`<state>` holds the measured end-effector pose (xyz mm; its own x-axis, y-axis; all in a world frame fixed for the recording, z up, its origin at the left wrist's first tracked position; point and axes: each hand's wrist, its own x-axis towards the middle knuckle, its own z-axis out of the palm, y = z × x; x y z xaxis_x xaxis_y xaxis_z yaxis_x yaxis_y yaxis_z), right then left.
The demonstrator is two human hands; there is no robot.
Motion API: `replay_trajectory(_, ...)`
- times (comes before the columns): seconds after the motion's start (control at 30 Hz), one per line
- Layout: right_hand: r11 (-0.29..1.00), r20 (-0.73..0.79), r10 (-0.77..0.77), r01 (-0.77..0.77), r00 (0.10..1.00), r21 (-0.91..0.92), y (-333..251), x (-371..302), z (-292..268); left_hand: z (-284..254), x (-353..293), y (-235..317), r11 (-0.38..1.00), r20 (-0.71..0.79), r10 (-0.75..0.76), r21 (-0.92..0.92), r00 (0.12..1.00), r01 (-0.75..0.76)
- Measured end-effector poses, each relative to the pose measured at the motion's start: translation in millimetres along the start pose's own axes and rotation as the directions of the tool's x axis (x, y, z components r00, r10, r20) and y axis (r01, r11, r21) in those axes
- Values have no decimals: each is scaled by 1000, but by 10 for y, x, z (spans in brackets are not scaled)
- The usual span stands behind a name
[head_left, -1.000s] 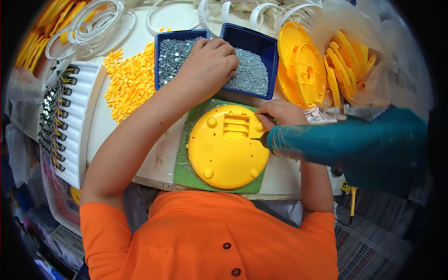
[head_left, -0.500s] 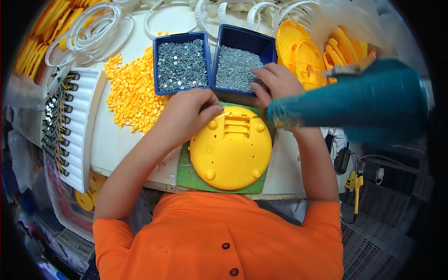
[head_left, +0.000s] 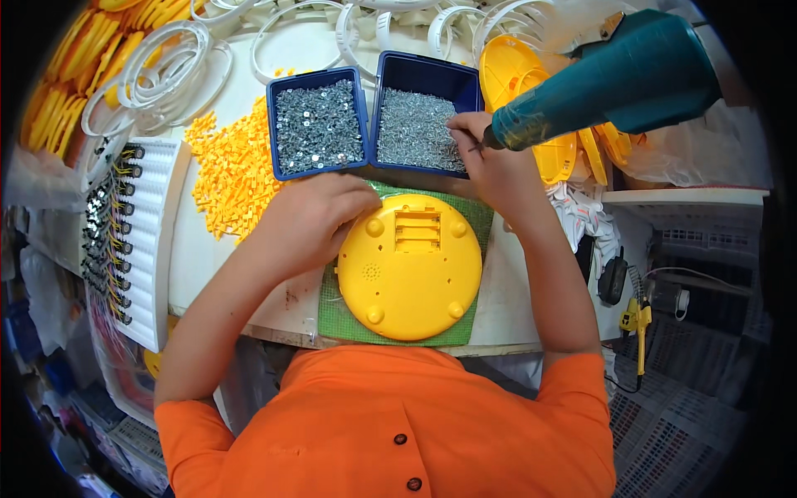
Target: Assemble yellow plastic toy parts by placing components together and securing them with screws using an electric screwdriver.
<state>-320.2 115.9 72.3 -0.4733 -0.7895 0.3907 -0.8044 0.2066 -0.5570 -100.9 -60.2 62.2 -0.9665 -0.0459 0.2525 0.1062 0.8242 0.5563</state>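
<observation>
A round yellow plastic housing (head_left: 407,290) lies on a green mat (head_left: 476,311), its open battery compartment at the far side. My left hand (head_left: 320,217) is at its upper left edge, fingers curled together; anything inside them is hidden. At the right side of the blue bin of small screws (head_left: 415,124), my right hand (head_left: 501,174) has thumb and finger pinched. A teal power screwdriver (head_left: 598,87) slants down with its nose over that hand; what the fingertips hold is too small to make out. Beside it stands a blue bin of larger washer-headed screws (head_left: 320,124).
Small yellow plastic pieces (head_left: 237,174) are heaped left of the bins. A white ribbed tray (head_left: 154,249) with wired parts stands farther left. White rings (head_left: 170,70) and yellow covers (head_left: 506,70) lie toward the back. A yellow soldering iron (head_left: 638,324) hangs at the right.
The power screwdriver has swung up and away, its nose now above my right hand. My right fingers have closed to a pinch by the bin. My left hand has shifted slightly nearer and left.
</observation>
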Motion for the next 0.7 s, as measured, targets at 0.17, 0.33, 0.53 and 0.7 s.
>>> replay_trajectory(0.17, 990, 42, 134, -135, 990, 35, -116, -285, -266, 34, 657, -123, 970, -182, 139, 225, 973, -96)
replay_trajectory(0.33, 825, 155, 517, -539, 842, 172, -369, -747, -515, 262, 926, -359, 927, -178, 182, 359, 967, -108)
replay_trajectory(0.53, 883, 20, 454, -453, 891, 122, -160, -1690, -293, 258, 848, -314, 961, -167, 51, 278, 985, -3)
replay_trajectory(0.7, 919, -62, 381, -385, 923, -87, -367, -1834, -118, 297, 843, -324, 928, -216, 153, 367, 964, -65)
